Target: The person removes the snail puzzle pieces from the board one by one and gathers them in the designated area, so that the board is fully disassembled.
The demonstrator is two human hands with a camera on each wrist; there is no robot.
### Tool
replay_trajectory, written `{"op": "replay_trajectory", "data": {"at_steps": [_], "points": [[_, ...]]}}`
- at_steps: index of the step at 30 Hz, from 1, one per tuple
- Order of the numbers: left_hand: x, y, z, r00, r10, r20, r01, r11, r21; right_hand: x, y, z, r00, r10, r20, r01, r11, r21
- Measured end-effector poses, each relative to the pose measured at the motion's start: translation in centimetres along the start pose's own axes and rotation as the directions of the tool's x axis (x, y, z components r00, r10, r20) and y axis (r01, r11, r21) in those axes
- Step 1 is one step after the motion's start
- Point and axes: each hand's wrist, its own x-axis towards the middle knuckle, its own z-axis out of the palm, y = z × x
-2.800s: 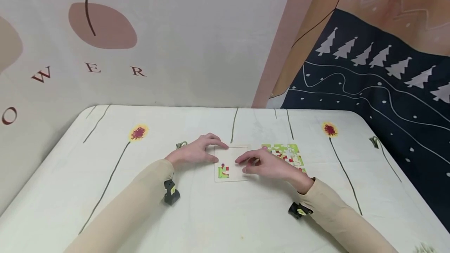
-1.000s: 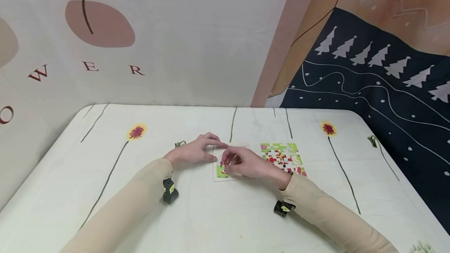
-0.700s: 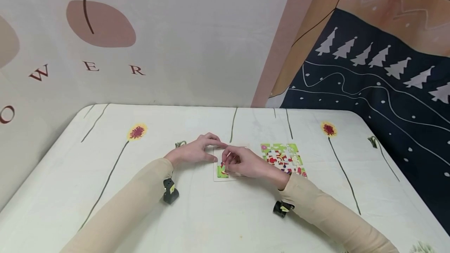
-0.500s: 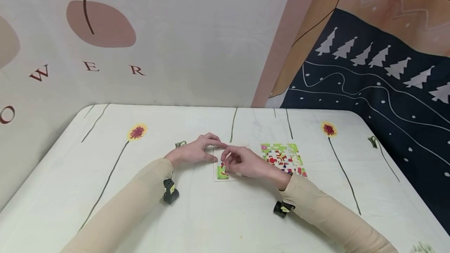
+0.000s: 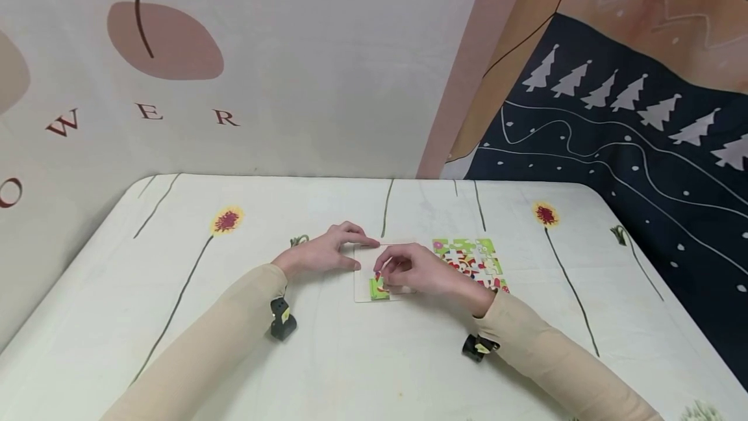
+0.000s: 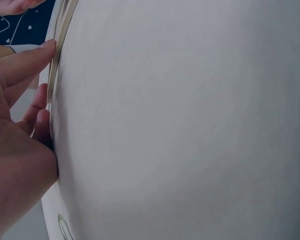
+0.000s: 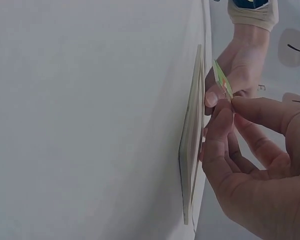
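Observation:
In the head view, a white, shallow puzzle tray (image 5: 363, 290) lies on the tablecloth. My right hand (image 5: 417, 268) pinches a green-and-red puzzle piece (image 5: 378, 290) between thumb and forefinger over the tray's lower left part. The right wrist view shows this piece tilted and raised off the tray, whose edge (image 7: 187, 165) is seen side-on. My left hand (image 5: 327, 250) rests at the tray's upper left, thumb at the left edge and forefinger stretched along the top edge. In the left wrist view, its extended digits touch the tray's thin rim (image 6: 53, 75).
Right of the tray, partly behind my right hand, lies a group of colourful puzzle pieces (image 5: 485, 249) with green borders and red parts. The table has a white flower-printed cloth (image 5: 350, 362). A printed curtain (image 5: 327, 83) hangs behind its far edge.
My right hand came leftward across the tray, pinched the piece in its lower left corner, and has now raised it and shifted it slightly right. My left hand stays in place.

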Motion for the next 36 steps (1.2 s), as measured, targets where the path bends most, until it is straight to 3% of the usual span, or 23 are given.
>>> {"op": "replay_trajectory", "data": {"at_steps": [9,16,28,36], "points": [[0.0,0.0,0.1,1.000,0.003,-0.009,-0.003,1.000,-0.004,-0.6,0.4,-0.7,1.000,-0.009,-0.006,0.009,1.000,0.004],[0.0,-0.1,0.1,1.000,-0.001,-0.007,0.001,1.000,-0.008,-1.1,0.4,-1.1,0.998,0.054,-0.022,-0.053,0.998,0.022],[0.1,-0.1,0.1,1.000,0.010,-0.008,-0.010,1.000,-0.016,-2.5,0.9,-2.2,0.993,0.095,-0.069,-0.091,0.994,0.057],[0.0,0.0,0.1,1.000,0.012,-0.007,-0.012,1.000,-0.015,-3.3,1.4,-3.1,0.992,0.079,-0.101,-0.076,0.997,0.035]]}}
